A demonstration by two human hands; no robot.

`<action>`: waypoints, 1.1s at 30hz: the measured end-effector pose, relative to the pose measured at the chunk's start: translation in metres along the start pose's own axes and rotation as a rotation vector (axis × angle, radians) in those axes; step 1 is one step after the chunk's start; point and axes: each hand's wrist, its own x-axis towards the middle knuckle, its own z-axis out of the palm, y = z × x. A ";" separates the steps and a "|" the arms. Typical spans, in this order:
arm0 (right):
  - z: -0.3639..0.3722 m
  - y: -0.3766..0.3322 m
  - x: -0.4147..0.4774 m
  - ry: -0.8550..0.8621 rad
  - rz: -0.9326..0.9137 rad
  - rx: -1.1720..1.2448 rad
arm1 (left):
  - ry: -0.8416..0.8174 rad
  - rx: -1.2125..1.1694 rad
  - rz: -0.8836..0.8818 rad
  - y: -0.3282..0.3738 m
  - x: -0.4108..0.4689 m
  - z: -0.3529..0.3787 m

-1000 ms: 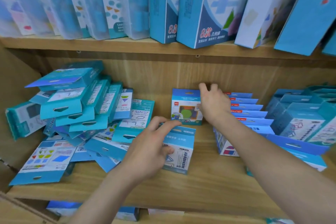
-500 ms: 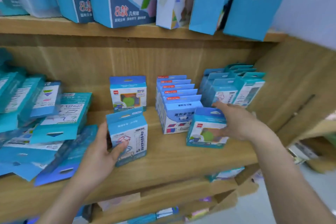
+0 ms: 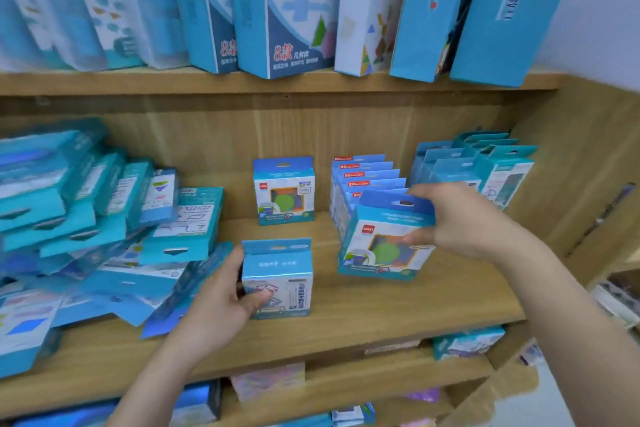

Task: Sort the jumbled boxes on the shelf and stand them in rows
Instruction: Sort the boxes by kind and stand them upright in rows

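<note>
On the wooden shelf (image 3: 398, 308) my left hand (image 3: 221, 302) grips a small blue box with line drawings (image 3: 280, 274), standing upright near the front edge. My right hand (image 3: 460, 218) holds a blue box with a green circle picture (image 3: 377, 250) by its right side, tilted and lifted slightly, just in front of a row of blue boxes with red labels (image 3: 363, 173). Another green-circle box (image 3: 284, 191) stands alone at the back. A jumbled heap of teal and blue boxes (image 3: 97, 218) lies at the left.
A row of teal boxes (image 3: 485, 163) stands at the far right against the shelf's side wall (image 3: 581, 166). Tall blue and white boxes (image 3: 294, 10) lean on the shelf above. More boxes lie on the lower shelf (image 3: 270, 381).
My right hand left the back row, took the green-circle box at the right and raised it leftward in front of the red-label row. My left hand stood its box upright. The view swung right.
</note>
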 end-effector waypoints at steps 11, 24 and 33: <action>0.077 -0.092 0.074 -0.012 -0.249 -0.081 | 0.030 0.053 0.035 -0.001 0.003 -0.004; 0.091 -0.065 0.008 -0.114 -0.155 0.962 | -0.085 -0.088 0.084 0.007 0.025 0.014; 0.093 -0.020 0.005 0.008 -0.002 1.030 | 0.139 -0.187 -0.090 0.001 0.096 0.017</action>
